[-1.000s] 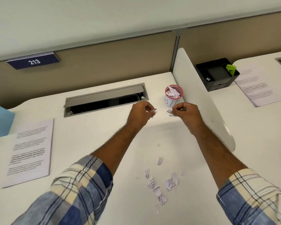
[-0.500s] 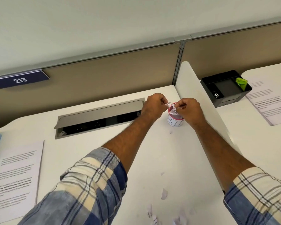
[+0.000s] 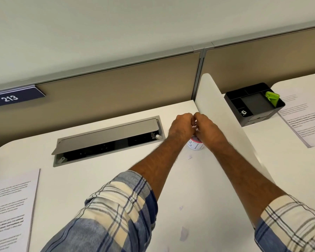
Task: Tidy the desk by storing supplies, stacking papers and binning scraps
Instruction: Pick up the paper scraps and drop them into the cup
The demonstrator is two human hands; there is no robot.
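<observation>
A small white cup with a red rim, the bin cup (image 3: 195, 146), stands at the back of the desk beside the white divider; my hands hide most of it. My left hand (image 3: 181, 126) and my right hand (image 3: 206, 130) meet directly above it, fingers curled, pinching small white paper scraps (image 3: 194, 124) between them. A few more loose scraps (image 3: 184, 233) lie on the desk nearer to me, one small scrap (image 3: 189, 157) just in front of the cup.
A printed sheet (image 3: 9, 206) lies at the left. An open grey cable hatch (image 3: 107, 140) sits in the desk behind. The white divider (image 3: 231, 128) stands right of the cup. Beyond it are a black organiser tray (image 3: 253, 104) with a green item (image 3: 272, 98) and another printed sheet (image 3: 305, 122).
Both hands moved forward from in front of the cup to right above it and came together; the view tilted up, so the scrap pile slid out of frame.
</observation>
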